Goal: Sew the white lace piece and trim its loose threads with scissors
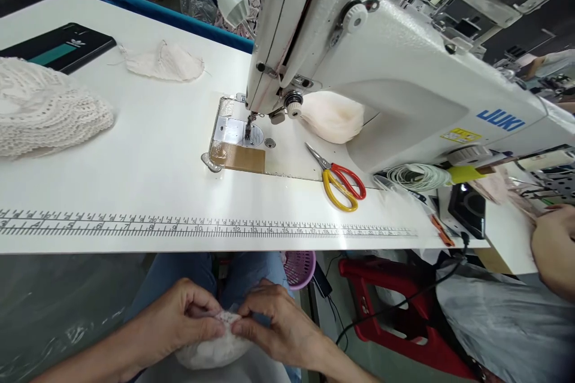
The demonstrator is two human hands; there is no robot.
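Over my lap, below the table edge, a piece of whitish fabric (pixel 214 352) is gripped between both hands. My left hand (pixel 191 318) pinches its upper edge between thumb and fingers. Just beside it, my right hand (pixel 269 318) pinches the same edge, thumb tip close to the left thumb. The lower part of the fabric hangs rounded under my hands. Above on the table stands a white sewing machine (pixel 404 72), its presser foot (pixel 248 127) over the metal needle plate. Scissors (pixel 339 182) with red and yellow handles lie in front of the machine.
A stack of cream lace fabric (pixel 49 109) and a small cream piece (pixel 164 63) lie at left, near a black case (pixel 60 48). A printed ruler (pixel 202 227) runs along the front edge. A red stool (pixel 399 311) and another person's hand (pixel 557 245) are at right.
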